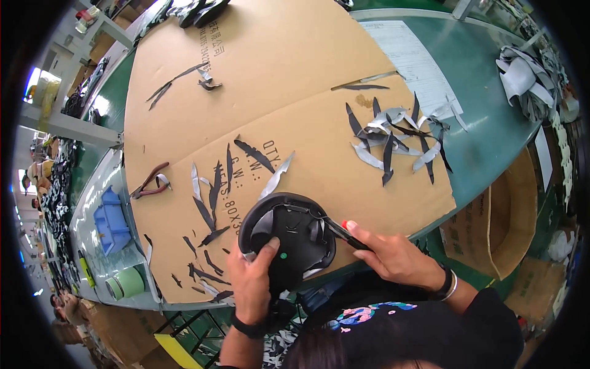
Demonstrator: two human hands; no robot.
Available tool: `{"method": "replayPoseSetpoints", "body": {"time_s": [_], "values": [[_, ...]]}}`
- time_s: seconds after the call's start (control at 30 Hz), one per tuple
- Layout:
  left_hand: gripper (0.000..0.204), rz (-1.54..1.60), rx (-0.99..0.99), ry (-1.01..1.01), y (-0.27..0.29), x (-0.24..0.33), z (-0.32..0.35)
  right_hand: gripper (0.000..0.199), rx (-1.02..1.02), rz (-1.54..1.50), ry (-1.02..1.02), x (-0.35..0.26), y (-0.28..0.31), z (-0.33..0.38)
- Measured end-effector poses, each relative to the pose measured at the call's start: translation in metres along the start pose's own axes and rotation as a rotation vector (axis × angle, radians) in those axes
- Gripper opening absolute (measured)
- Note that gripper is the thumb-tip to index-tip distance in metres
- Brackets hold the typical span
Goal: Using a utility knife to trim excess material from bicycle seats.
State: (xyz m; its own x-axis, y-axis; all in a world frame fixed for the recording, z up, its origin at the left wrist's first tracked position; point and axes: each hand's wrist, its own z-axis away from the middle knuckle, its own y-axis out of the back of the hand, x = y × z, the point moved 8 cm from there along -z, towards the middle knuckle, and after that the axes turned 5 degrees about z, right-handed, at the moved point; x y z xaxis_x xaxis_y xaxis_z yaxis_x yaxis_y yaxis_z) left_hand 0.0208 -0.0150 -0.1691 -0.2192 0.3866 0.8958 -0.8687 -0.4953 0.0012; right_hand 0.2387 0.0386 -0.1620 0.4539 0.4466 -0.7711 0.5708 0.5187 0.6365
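Observation:
A black padded shell (pixel 289 258), rounded and hollow, tilts at the cardboard's near edge. My left hand (pixel 251 277) grips its left side, thumb pressed over the inner face near a small green sticker. Loose grey and black trim curls inside its rim. In my right hand (pixel 393 255) is a slim black-handled cutter (pixel 355 240) with a red part by the thumb. Its front end meets the shell's right rim; the exact tip is hard to make out. Cut strips (pixel 212 190) of black and grey material lie just beyond the shell.
A cardboard sheet (pixel 295 74) covers the green table (pixel 473 129). Off to the left are red-handled pliers (pixel 150 182), a blue bin (pixel 112 224) and a green cup-like container (pixel 125 284). More strips (pixel 393 138) pile at right, near a paper sheet (pixel 409 61). A carton (pixel 491 227) stands below.

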Motion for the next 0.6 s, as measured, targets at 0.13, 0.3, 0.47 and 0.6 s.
{"method": "replayPoseSetpoints", "body": {"time_s": [0.13, 0.3, 0.47, 0.6], "values": [[0.037, 0.068, 0.162, -0.130, -0.003, -0.011, 0.038, 0.053, -0.008, -0.156, -0.088, -0.009, -0.005, 0.028], [0.027, 0.034, 0.377, -0.341, -0.020, -0.016, 0.082, 0.054, -0.173, -0.262, -0.401, -0.011, -0.011, 0.060], [0.043, -0.065, 0.389, -0.440, -0.013, -0.030, 0.092, 0.050, -0.262, -0.394, -0.568, -0.007, -0.017, 0.088], [0.039, -0.327, 0.424, -0.549, -0.011, -0.020, 0.103, 0.055, 0.265, -0.255, -0.108, -0.020, 0.024, 0.017]]}}
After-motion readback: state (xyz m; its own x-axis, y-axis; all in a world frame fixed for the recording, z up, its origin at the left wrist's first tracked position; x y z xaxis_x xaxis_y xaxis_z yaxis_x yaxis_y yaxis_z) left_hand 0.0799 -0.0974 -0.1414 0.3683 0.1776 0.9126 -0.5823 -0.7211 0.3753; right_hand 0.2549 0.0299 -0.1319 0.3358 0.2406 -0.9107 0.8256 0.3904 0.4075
